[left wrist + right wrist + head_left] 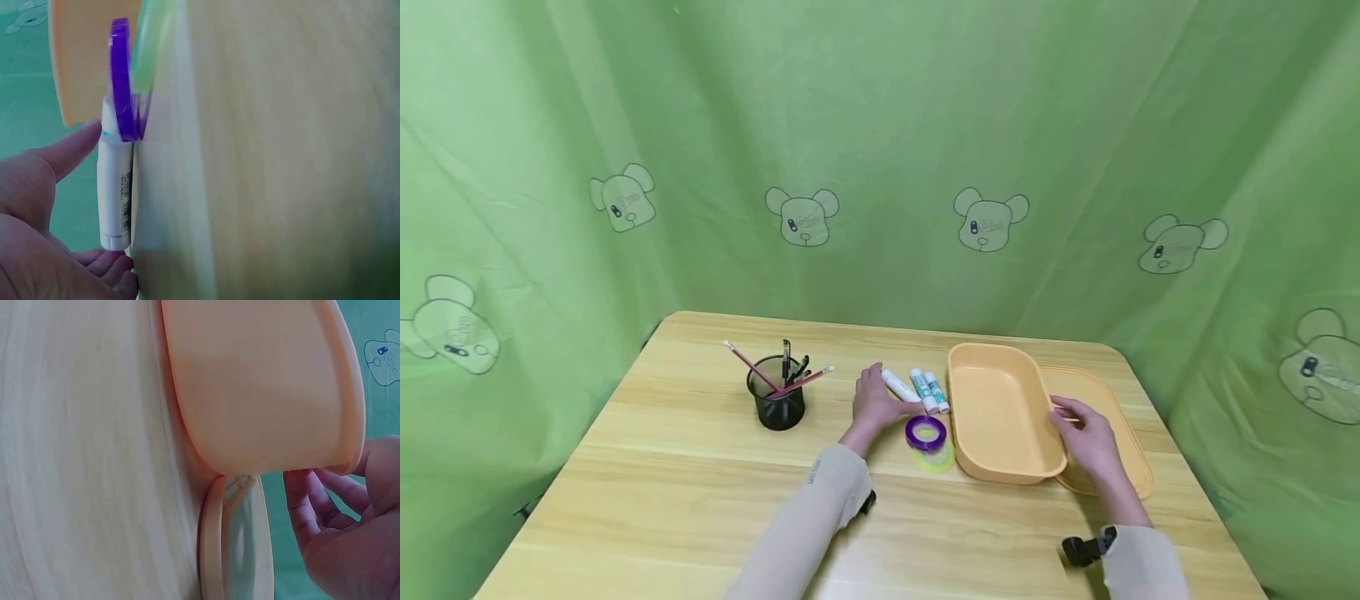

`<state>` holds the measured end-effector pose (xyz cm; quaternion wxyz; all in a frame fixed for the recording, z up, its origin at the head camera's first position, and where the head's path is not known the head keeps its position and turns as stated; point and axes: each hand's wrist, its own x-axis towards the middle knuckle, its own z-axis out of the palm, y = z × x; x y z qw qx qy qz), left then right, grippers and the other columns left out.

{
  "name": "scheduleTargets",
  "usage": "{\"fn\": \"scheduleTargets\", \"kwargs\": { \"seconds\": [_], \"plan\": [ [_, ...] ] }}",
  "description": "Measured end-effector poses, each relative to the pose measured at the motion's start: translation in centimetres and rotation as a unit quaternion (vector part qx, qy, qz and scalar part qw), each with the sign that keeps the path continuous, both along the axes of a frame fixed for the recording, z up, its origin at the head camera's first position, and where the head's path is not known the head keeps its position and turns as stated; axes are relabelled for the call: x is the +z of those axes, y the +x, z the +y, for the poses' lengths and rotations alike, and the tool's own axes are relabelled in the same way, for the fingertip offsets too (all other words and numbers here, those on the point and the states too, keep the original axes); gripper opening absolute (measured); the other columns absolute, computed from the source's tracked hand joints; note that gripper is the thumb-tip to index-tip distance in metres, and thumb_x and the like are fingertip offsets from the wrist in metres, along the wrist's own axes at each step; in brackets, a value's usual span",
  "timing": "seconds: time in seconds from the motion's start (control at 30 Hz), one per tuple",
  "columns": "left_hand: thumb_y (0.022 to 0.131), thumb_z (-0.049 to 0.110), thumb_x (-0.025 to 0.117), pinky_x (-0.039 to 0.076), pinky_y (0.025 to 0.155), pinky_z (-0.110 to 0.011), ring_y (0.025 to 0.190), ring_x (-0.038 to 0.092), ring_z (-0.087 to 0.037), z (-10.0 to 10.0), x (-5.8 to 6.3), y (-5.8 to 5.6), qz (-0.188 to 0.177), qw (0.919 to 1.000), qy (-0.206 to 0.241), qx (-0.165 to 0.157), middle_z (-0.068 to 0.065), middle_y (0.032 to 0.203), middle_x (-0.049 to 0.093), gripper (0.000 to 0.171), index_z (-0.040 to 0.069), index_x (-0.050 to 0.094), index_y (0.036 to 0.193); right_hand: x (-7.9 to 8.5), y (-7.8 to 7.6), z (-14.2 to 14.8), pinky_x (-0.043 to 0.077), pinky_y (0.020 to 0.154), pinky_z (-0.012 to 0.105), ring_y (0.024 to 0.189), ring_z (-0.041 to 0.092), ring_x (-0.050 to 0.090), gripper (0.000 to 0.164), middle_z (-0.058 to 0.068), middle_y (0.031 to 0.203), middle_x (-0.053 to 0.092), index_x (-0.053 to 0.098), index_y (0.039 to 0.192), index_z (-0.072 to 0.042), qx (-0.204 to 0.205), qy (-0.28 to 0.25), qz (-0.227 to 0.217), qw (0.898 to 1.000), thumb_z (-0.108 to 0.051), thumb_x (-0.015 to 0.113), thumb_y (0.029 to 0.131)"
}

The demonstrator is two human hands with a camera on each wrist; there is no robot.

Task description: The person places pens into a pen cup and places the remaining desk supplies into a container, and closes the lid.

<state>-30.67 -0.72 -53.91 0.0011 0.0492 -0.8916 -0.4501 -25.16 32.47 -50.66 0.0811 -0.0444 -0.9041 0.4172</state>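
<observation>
Right grip (1086, 437) — pinching box rim (354, 387).

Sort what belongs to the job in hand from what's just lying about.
Likely job: white tube, by left hand; orange box, rim gripped by right hand.

Apparently lying about for now: pen cup, purple tape, yellowish tape, two teal-labelled tubes, orange lid.

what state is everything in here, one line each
box: open, upright, empty
lid: off the box
pen cup: upright, holding pens and pencils
white tubes: lying on their sides
purple tape: lying partly over green tape
left hand: open, at the white tubes
right hand: grips box's rim
</observation>
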Motion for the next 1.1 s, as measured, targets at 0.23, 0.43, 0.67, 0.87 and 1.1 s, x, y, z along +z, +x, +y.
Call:
{"fn": "scheduleTargets", "kwargs": {
  "seconds": [0.23, 0.43, 0.67, 0.87, 1.1],
  "plan": [
    [0.060, 0.043, 0.089, 0.040, 0.106, -0.043, 0.124, 0.045, -0.029, 0.5, 0.0, 0.0, 0.008, 0.9990, -0.041, 0.014, -0.013, 0.137, 0.045, 0.110, 0.006, 0.032, 0.146, -0.1, -0.1, -0.1, 0.049, 0.067, 0.012, 0.079, -0.007, 0.053, 0.040, 0.020, 0.115, 0.062, 0.058, 0.130, -0.004, 0.003, -0.004, -0.003, 1.000, -0.026, 0.057, 0.097],
    [0.060, 0.043, 0.089, 0.045, 0.099, -0.041, 0.114, 0.049, -0.026, 0.4, 0.1, -0.1, 0.017, 0.9986, -0.049, 0.007, -0.010, 0.127, 0.050, 0.103, 0.006, 0.038, 0.141, -0.1, -0.1, 0.0, 0.049, 0.067, 0.012, 0.080, -0.009, 0.053, 0.042, 0.020, 0.116, 0.062, 0.057, 0.131, -0.003, -0.001, -0.013, -0.006, 1.000, -0.027, 0.056, 0.097],
    [0.057, 0.038, 0.091, 0.044, 0.100, -0.041, 0.114, 0.050, -0.027, -0.3, -0.5, -0.5, 0.021, 0.9993, -0.028, -0.016, -0.010, 0.125, 0.053, 0.101, 0.006, 0.042, 0.139, -0.2, 0.2, 0.1, 0.049, 0.066, 0.012, 0.079, -0.006, 0.053, 0.041, 0.020, 0.113, 0.063, 0.058, 0.129, -0.002, -0.001, -0.010, 0.000, 1.000, -0.027, 0.057, 0.097],
    [0.056, 0.033, 0.092, 0.044, 0.101, -0.042, 0.113, 0.051, -0.029, -1.0, -0.3, -0.7, 0.024, 0.9992, -0.001, -0.031, -0.012, 0.124, 0.055, 0.099, 0.004, 0.044, 0.137, -0.1, 0.3, 0.0, 0.049, 0.066, 0.012, 0.080, -0.007, 0.053, 0.042, 0.019, 0.114, 0.062, 0.057, 0.130, -0.003, -0.002, -0.009, -0.003, 1.000, -0.028, 0.056, 0.097],
    [0.056, 0.034, 0.092, 0.043, 0.103, -0.043, 0.115, 0.052, -0.029, -1.6, -0.3, -0.6, 0.013, 0.9986, 0.033, -0.039, -0.012, 0.126, 0.055, 0.098, 0.006, 0.045, 0.137, 0.1, 0.4, -0.1, 0.050, 0.066, 0.013, 0.080, -0.005, 0.053, 0.041, 0.019, 0.114, 0.062, 0.057, 0.130, -0.003, -0.005, -0.005, -0.011, 1.000, -0.028, 0.056, 0.097]
  ]
}}
